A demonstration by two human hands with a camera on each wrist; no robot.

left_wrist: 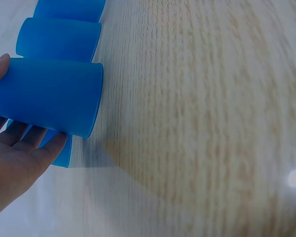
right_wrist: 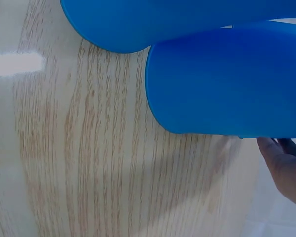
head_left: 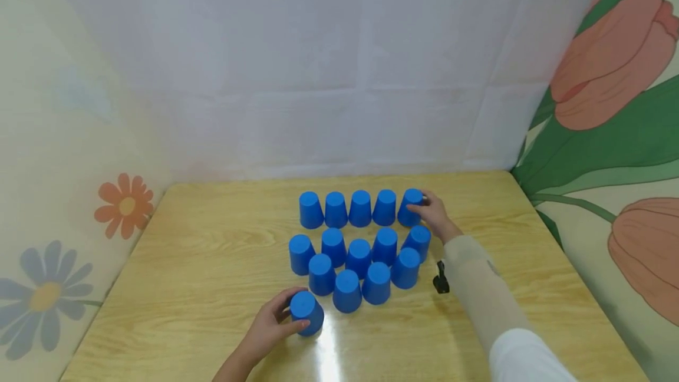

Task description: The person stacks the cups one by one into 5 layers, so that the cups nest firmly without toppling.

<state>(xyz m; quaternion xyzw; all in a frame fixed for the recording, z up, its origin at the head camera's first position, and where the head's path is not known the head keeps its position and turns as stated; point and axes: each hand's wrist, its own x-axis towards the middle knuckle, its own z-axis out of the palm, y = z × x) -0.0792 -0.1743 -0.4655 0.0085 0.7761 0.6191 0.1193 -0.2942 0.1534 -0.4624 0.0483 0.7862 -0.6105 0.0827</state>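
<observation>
My left hand (head_left: 267,324) grips an upside-down blue plastic cup (head_left: 309,313) at the front left of the group. In the left wrist view its thumb and fingers lie on opposite sides of that cup (left_wrist: 49,96). At the far right, my right hand (head_left: 436,217) holds the end cup (head_left: 409,208) of the back row, thumb on its near side. That hand (right_wrist: 288,170) is partly hidden in the right wrist view behind a nearer blue cup (right_wrist: 227,84).
Several more upside-down blue cups (head_left: 360,209) stand in a straight back row. Others (head_left: 347,292) form a close cluster in front of it. A small black clip-like object (head_left: 441,279) lies beside the right forearm. A white cloth (head_left: 318,75) hangs behind the wooden table (head_left: 212,252).
</observation>
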